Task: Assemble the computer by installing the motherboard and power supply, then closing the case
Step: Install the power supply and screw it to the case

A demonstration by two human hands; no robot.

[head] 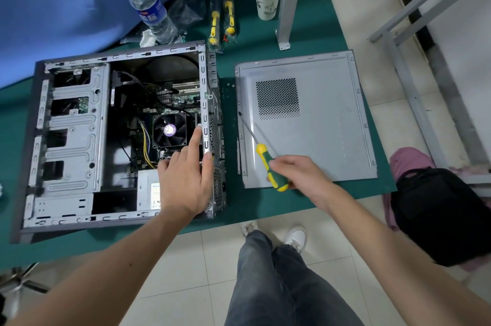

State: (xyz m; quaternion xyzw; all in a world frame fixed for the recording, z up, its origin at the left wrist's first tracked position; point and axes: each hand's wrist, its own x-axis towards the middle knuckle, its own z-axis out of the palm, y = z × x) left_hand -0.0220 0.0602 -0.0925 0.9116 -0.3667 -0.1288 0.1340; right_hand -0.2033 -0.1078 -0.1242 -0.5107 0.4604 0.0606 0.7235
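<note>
Here the open computer case [71, 139] lies on its side on the green desk [292, 33], motherboard [170, 102] and CPU fan [169, 130] inside, the power supply [148, 192] apparently seated at the near corner. The left hand [183, 179] rests with straight fingers on the rear frame edge. Keep it bracing there. The right hand [297, 174] grips a green-and-yellow screwdriver [268, 163] above the detached side panel [305, 118]; bring the tip squarely onto each screw before turning.
</note>
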